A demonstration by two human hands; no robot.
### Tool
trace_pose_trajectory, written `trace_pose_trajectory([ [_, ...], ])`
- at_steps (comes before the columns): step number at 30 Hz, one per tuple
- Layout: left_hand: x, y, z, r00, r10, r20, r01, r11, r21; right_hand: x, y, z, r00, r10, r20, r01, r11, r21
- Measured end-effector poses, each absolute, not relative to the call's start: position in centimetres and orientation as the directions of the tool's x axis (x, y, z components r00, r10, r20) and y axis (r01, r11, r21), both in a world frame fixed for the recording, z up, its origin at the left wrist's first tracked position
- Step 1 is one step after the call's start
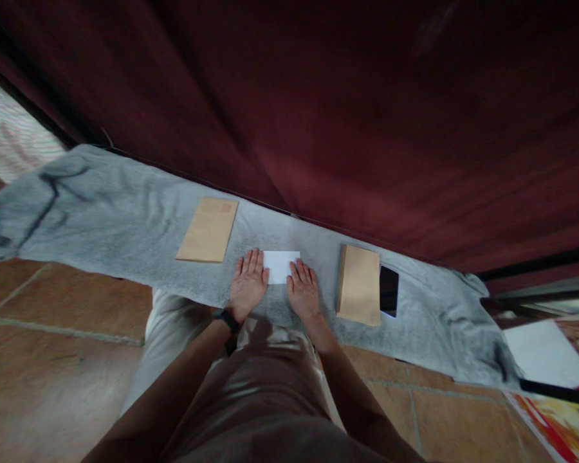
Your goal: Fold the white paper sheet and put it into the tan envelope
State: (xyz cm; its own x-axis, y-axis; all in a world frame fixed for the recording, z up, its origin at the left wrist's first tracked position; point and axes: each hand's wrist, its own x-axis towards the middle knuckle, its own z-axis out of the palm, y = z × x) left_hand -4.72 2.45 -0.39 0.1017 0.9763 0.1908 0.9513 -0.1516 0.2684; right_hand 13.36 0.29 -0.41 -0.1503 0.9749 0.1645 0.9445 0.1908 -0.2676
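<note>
A small white sheet of paper (280, 266) lies flat on the grey cloth in front of me. My left hand (249, 283) rests flat by its left edge, fingers stretched out, with a dark watch on the wrist. On the other side my right hand (303, 287) lies flat, its fingertips touching the sheet's right edge. Further left is a brown envelope (208, 230). To the right lies a thicker brown stack of envelopes (359, 285). Neither hand grips anything.
A phone (388, 291) with a dark screen sits against the right envelopes. The grey cloth (120, 212) covers a narrow surface along a dark red curtain-like backdrop (318, 116). A white sheet (547, 354) and a colourful printed item (560, 424) are at far right. Tiled floor (62, 360) shows below.
</note>
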Motion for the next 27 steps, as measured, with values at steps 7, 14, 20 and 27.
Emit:
trace_pose_trajectory([
  [7, -5.0, 2.0, 0.0, 0.086, 0.981, 0.172, 0.947, -0.134, 0.291, 13.9, 0.0, -0.5, -0.127, 0.976, 0.176, 0.95, 0.171, -0.263],
  [14, -5.6, 1.6, -0.2, 0.059, 0.977, 0.203, 0.938, -0.124, 0.324, 14.7, -0.2, -0.5, -0.129, 0.972, 0.198, 0.952, 0.177, -0.248],
  [20, -5.8, 1.5, -0.3, 0.047, 0.976, 0.213, 0.922, -0.124, 0.367, 15.1, -0.4, -0.6, -0.119, 0.971, 0.209, 0.956, 0.169, -0.24],
  [27, -6.2, 0.9, 0.2, 0.015, 0.968, 0.249, 0.922, -0.109, 0.37, 15.1, -0.5, -0.8, -0.116, 0.968, 0.221, 0.956, 0.169, -0.239],
])
